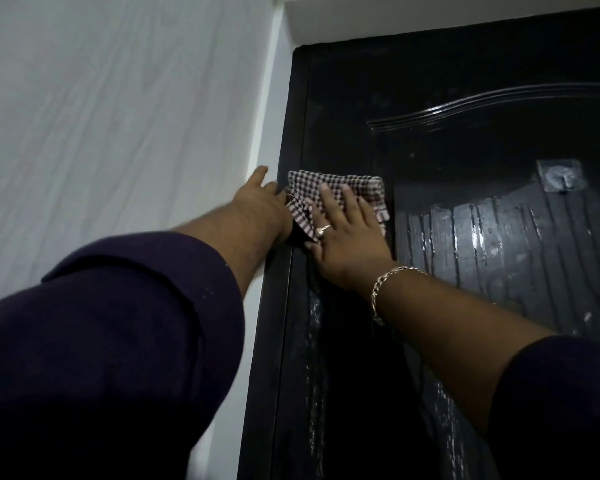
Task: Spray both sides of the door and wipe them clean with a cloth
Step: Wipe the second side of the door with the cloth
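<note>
Pressing checked red-and-white cloth (336,195) flat with straightened right hand (343,233) against glossy black wooden door (465,271), wiping drips; left hand (260,209) pinching cloth's left edge, keeping it spread.

Black glossy door (465,271), wet streaks, checked cloth (340,192) flat against its left edge

1. Both arms, in dark sleeves pushed back from the forearms, reach up and forward.
2. The right hand (345,233), fingers straight and spread, presses flat; ring and wrist chain show.
3. The left hand (262,206) lies beside it, thumb extended, fingers hidden.
</note>
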